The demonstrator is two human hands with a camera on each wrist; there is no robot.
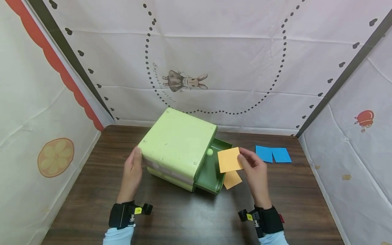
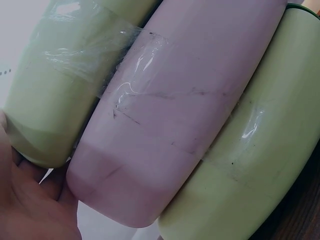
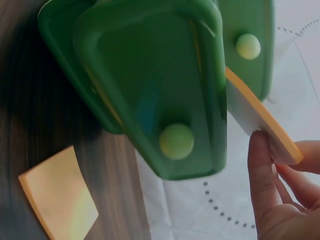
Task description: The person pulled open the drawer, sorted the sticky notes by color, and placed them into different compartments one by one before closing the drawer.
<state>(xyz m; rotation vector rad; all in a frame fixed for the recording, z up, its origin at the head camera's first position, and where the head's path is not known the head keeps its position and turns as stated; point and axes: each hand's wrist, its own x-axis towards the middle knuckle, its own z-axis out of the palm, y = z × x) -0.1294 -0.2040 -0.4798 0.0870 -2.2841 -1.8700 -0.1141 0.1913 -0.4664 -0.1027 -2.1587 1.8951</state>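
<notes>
A light green drawer box (image 1: 177,143) with dark green drawer fronts stands at an angle on the table. My left hand (image 1: 131,173) grips its left corner; in the left wrist view fingers (image 2: 42,187) reach around the edge beside the pinkish middle tier (image 2: 160,110). One dark green drawer (image 1: 209,175) is pulled out toward the right; a round pale knob (image 3: 176,141) shows on a front. Between thumb and fingers, my right hand (image 1: 255,172) pinches an orange sticky note pad (image 1: 229,160), held at the open drawer's side. Another orange pad (image 1: 232,179) lies below it on the table.
Two blue sticky note pads (image 1: 264,153) lie side by side at the table's back right. The dark wooden table (image 1: 183,217) is bounded by white printed cloth walls (image 1: 232,68) at the back and both sides. Clear tape (image 2: 75,60) crosses the box's side.
</notes>
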